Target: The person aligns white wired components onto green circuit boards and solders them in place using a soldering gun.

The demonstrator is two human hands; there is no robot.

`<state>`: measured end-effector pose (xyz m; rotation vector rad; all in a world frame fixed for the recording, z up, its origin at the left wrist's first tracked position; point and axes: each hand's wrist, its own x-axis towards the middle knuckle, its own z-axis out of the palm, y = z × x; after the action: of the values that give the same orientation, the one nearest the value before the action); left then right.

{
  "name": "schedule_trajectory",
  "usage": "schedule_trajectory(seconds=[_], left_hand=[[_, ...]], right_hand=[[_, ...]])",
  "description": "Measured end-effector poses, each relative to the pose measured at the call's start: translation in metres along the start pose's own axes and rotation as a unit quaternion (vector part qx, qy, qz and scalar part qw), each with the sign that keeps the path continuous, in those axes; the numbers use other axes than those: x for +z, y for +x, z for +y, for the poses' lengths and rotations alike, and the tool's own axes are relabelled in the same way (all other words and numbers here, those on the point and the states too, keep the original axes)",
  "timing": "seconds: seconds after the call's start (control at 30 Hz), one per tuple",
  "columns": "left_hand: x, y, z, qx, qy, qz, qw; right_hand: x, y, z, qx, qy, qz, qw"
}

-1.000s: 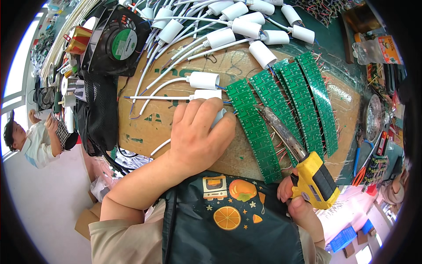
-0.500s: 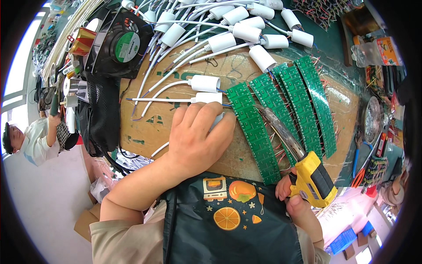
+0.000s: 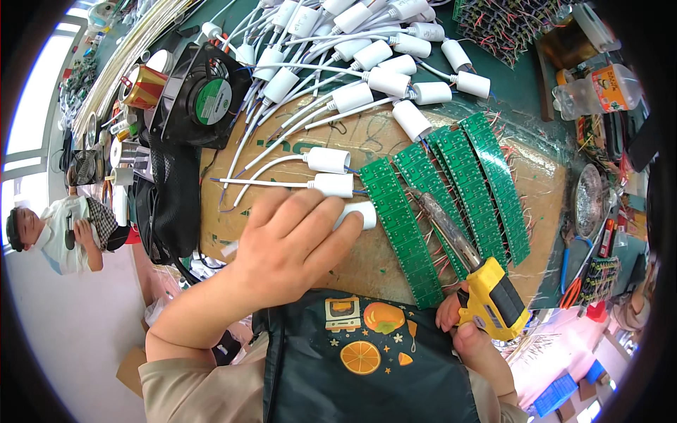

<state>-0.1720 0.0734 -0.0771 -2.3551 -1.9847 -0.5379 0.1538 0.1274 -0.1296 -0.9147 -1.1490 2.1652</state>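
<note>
My left hand (image 3: 285, 236) is closed round a white cylindrical cable end (image 3: 360, 215), held between thumb and fingers; its cable is mostly hidden under the hand. Just beyond lie two more white cable ends (image 3: 333, 185) on the brown board, their blue wires reaching the edge of the nearest green circuit board strip (image 3: 400, 229). My right hand (image 3: 462, 324) grips a yellow and black soldering gun (image 3: 497, 299), partly hiding my fingers. The gun's metal barrel slants up and left over the green strips, its tip near the first and second ones.
A heap of white cable ends (image 3: 388, 81) covers the far side. At left stands a black fan (image 3: 201, 95) beside a red and gold can (image 3: 143, 86). To the right are a plastic bottle (image 3: 610, 88), a metal dish (image 3: 589, 197) and pliers (image 3: 572, 282). Another person (image 3: 63, 233) is at far left.
My left hand has drawn back left and toward me, uncovering more of the cable ends. The soldering gun stays over the strips. The whole view has shifted slightly. The other person's arm has lowered.
</note>
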Motion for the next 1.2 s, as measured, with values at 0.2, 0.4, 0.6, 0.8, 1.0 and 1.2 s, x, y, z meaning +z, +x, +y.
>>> schedule_trajectory(seconds=[0.2, 0.4, 0.6, 0.8, 1.0, 1.2], left_hand=[[0.007, 0.046, -0.034, 0.041, 0.054, 0.032, 0.997], [0.028, 0.080, -0.056, -0.005, -0.066, 0.105, 0.992], [0.051, 0.131, -0.073, 0.008, -0.023, 0.081, 0.996], [0.033, 0.135, -0.069, 0.060, 0.018, 0.098, 0.993], [-0.034, 0.104, -0.004, 0.117, 0.065, 0.098, 0.986], [-0.047, 0.045, 0.021, 0.048, 0.060, -0.027, 0.997]], right_hand=[[0.000, -0.002, -0.001, 0.004, 0.018, 0.008, 1.000], [-0.002, -0.001, 0.003, 0.000, 0.021, -0.015, 1.000], [-0.001, 0.001, -0.001, 0.007, 0.023, -0.014, 1.000], [0.003, 0.000, 0.001, -0.025, 0.007, -0.012, 1.000], [0.003, -0.001, -0.002, 0.005, 0.036, 0.021, 0.999], [0.001, -0.001, -0.001, 0.023, 0.042, 0.015, 0.999]])
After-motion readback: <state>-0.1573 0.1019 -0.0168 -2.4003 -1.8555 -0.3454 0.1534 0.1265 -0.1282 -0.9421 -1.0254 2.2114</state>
